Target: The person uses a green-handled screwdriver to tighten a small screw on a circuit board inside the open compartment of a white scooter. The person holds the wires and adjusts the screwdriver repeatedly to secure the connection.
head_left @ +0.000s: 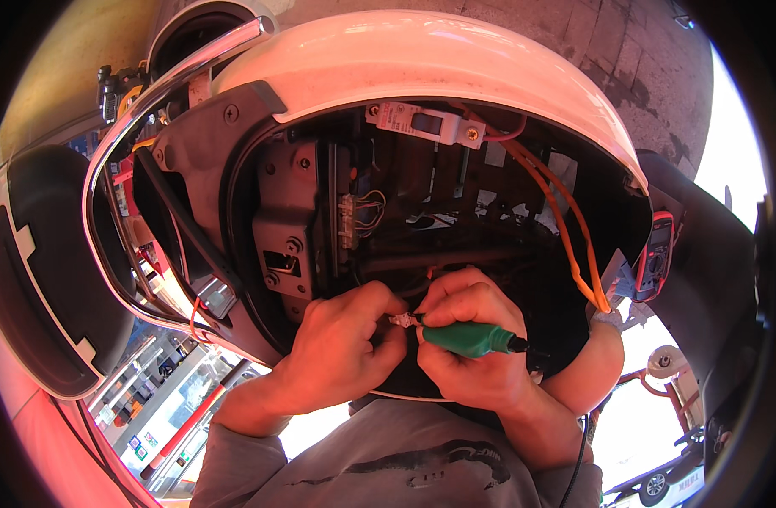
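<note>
Both my hands work close together over the dark open compartment of a pale scooter body (422, 51). My left hand (341, 343) is closed, its thumb and forefinger pinching a small pale wire connector (401, 320). Just right of it, my right hand (481, 372) is wrapped round a green-handled tool (468, 339) with a black rear end. The tool's front end points at the connector. It is too small to tell whether the two touch. Fingers partly hide both things.
A white circuit breaker (426, 124) hangs at the compartment's far rim. Orange cables (561, 207) run down its right side. Thin wires end in a terminal block (347, 220). A red multimeter (656, 256) stands at the right. At the left is the black seat (58, 262).
</note>
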{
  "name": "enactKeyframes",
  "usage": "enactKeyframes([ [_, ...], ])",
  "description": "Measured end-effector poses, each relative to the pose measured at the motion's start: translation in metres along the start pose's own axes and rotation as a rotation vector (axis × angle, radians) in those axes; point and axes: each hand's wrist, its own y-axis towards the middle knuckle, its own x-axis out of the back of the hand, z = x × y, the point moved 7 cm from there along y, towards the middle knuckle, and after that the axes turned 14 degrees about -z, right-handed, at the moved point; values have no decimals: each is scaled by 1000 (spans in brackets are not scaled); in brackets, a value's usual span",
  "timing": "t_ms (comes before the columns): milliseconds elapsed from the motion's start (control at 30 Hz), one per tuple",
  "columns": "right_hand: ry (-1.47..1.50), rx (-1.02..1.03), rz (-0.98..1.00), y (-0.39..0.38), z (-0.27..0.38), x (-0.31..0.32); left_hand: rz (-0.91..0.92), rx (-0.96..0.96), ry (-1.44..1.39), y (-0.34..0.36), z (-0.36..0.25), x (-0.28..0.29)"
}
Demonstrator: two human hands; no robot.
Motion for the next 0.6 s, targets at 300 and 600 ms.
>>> enactKeyframes([
  [300, -29, 30, 10, 1, 3, 0, 3, 15, -8, 0, 0, 0],
  [600, 12, -13, 27, 1, 2, 0, 5, 12, -9, 0, 1, 1],
])
